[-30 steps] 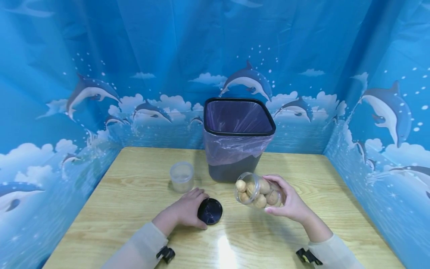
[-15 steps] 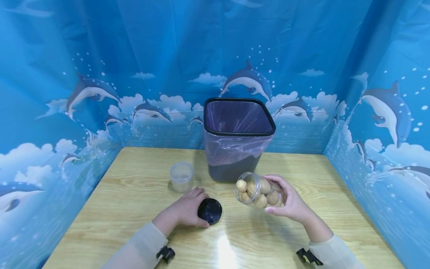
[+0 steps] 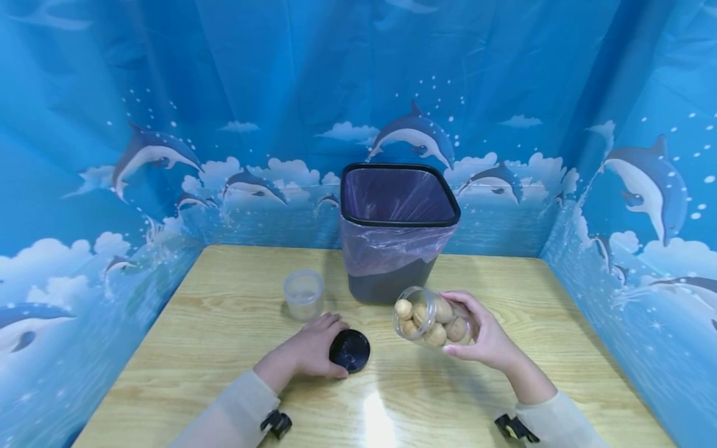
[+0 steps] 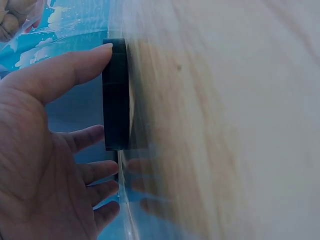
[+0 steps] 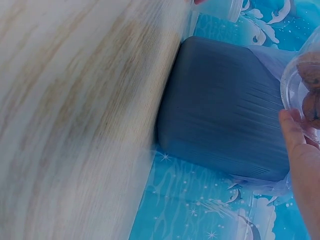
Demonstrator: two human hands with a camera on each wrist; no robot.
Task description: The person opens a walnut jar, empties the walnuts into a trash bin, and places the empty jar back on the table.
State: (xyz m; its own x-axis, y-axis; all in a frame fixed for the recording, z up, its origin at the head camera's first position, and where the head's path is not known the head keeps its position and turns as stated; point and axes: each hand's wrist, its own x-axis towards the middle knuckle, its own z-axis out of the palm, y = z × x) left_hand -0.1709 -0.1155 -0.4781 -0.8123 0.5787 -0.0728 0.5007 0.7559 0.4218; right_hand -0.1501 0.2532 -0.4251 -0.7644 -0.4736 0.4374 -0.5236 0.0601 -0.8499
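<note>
My left hand (image 3: 313,348) pinches a round black lid (image 3: 350,351) at the tabletop. In the left wrist view its thumb and index finger sit at opposite edges of the lid (image 4: 115,95), the other fingers loosely bent. My right hand (image 3: 484,336) grips a clear jar (image 3: 430,311) above the table. The jar lies tilted on its side, mouth toward the left, with several walnuts (image 3: 435,335) inside and a paler ball (image 3: 403,309) at the mouth. The right wrist view catches only part of the jar (image 5: 289,90) and two brown walnuts (image 5: 312,107).
Behind the jar, a dark waste bin (image 3: 386,286) with a purple liner and black rim stands on the wooden table (image 3: 235,298). A clear plastic cup (image 3: 304,302) stands just beyond my left hand. Blue dolphin-print curtains (image 3: 291,93) enclose the back and sides.
Almost nothing differs: the jar has shifted very slightly to the right in the right hand. The left hand still keeps the lid at about the same spot.
</note>
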